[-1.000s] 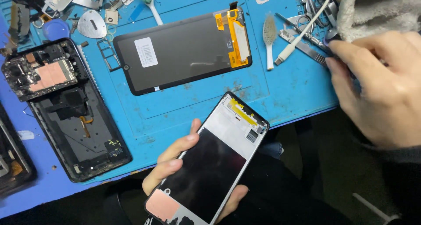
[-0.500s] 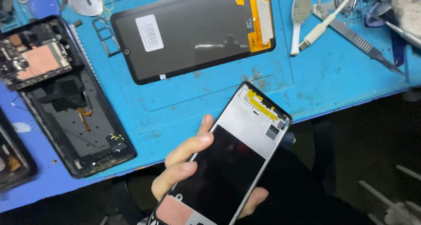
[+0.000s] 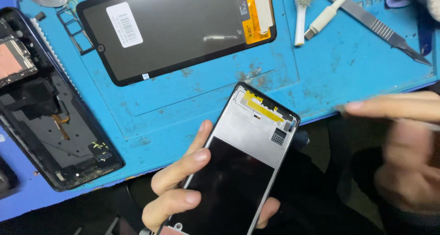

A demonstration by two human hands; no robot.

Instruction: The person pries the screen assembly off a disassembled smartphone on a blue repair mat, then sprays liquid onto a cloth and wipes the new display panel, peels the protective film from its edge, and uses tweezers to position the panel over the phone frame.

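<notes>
While my left hand (image 3: 183, 189) cups the phone frame (image 3: 238, 166) from underneath, fingers wrapped up over its left edge and one fingertip showing at its right side, the frame hangs tilted just off the near edge of the counter (image 3: 321, 74), inner side up, with a yellow strip near its top and a dark panel below. My right hand (image 3: 403, 148) sits to the right of the frame, apart from it and badly blurred; a thin pale tool seems to lie along its fingers, but I cannot tell whether they are closed on it. On the blue mat, a loose black screen (image 3: 178, 33) with a white sticker and an orange cable lies face down above the frame. An opened phone body (image 3: 46, 116) lies at the left, and a white brush (image 3: 301, 10) and a metal scalpel (image 3: 380, 31) lie at the upper right.
</notes>
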